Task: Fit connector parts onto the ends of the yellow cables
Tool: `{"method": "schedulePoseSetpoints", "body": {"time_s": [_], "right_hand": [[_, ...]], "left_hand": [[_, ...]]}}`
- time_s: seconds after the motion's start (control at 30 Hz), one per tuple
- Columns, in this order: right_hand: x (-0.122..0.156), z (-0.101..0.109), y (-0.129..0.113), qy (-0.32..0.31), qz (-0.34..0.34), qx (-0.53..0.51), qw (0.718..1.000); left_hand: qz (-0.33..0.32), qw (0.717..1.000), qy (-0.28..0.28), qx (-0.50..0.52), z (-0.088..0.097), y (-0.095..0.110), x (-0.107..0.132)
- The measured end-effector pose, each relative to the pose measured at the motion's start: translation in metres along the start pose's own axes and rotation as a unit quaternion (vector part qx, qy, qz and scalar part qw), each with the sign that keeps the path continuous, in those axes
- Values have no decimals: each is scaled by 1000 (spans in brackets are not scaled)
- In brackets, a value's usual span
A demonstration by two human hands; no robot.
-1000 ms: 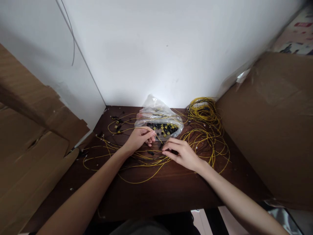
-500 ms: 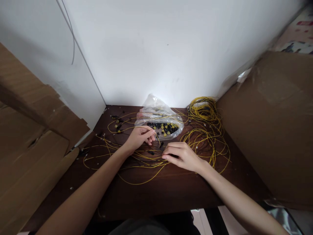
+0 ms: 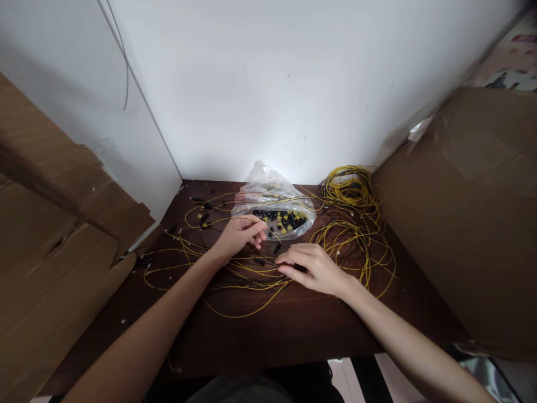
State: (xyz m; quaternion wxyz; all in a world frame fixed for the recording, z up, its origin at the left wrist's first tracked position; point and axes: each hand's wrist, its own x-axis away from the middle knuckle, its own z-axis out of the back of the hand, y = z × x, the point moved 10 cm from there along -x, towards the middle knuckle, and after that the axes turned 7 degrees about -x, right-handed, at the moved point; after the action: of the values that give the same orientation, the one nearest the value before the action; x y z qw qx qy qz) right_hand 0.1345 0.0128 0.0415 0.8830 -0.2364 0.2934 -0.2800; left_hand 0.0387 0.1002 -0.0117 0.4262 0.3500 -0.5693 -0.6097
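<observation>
My left hand point(image 3: 243, 232) pinches a yellow wire point(image 3: 239, 219) between thumb and forefinger. Its short end sticks out to the right, over the table. Just below that end lies a small black connector point(image 3: 277, 248), with another black connector point(image 3: 259, 261) a little lower. My right hand point(image 3: 312, 266) hovers low over the yellow wires, thumb and fingers slightly apart, right of the connectors; I see nothing gripped in it. Behind my hands, a clear plastic bag point(image 3: 268, 182) lies with its mouth towards me, holding several black and yellow parts point(image 3: 285, 220).
Coils of yellow wire point(image 3: 350, 190) lie at the back right of the dark brown table point(image 3: 251, 341). More black and yellow pieces point(image 3: 203, 215) lie left of the bag. Cardboard point(image 3: 54, 224) stands on the left, a large carton point(image 3: 465, 212) on the right, a white wall point(image 3: 268, 84) behind.
The free end of the wire in my left hand has swung slightly up and right. The fingers of my right hand have spread a little from the thumb.
</observation>
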Motion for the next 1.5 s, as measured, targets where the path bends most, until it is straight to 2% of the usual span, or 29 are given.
{"method": "schedulePoseSetpoints", "body": {"time_s": [0.2,0.37,0.47,0.67,0.83,1.0,1.17,1.27,1.5], "right_hand": [[-1,6,1,27,-3,21,999],[2,29,9,150,-50,1,987],[2,36,19,194,-97,-31,976],[-8,24,36,154,-168,-39,973],[-27,26,42,145,-194,-24,970],[-38,29,47,191,-203,-74,958],[-34,22,45,201,-164,-77,963],[-29,22,51,208,-170,-78,960],[-19,26,79,256,-226,-212,916]], "left_hand": [[1,999,-24,-42,-4,1,1],[-8,999,-28,-44,-5,3,2],[-12,999,-29,-32,-4,2,1],[-10,1000,-20,-5,-2,2,2],[-4,1000,-8,23,0,2,2],[0,999,3,41,3,0,3],[-2,998,6,55,6,1,2],[0,998,11,64,7,0,2],[1,999,10,39,6,-1,2]]}}
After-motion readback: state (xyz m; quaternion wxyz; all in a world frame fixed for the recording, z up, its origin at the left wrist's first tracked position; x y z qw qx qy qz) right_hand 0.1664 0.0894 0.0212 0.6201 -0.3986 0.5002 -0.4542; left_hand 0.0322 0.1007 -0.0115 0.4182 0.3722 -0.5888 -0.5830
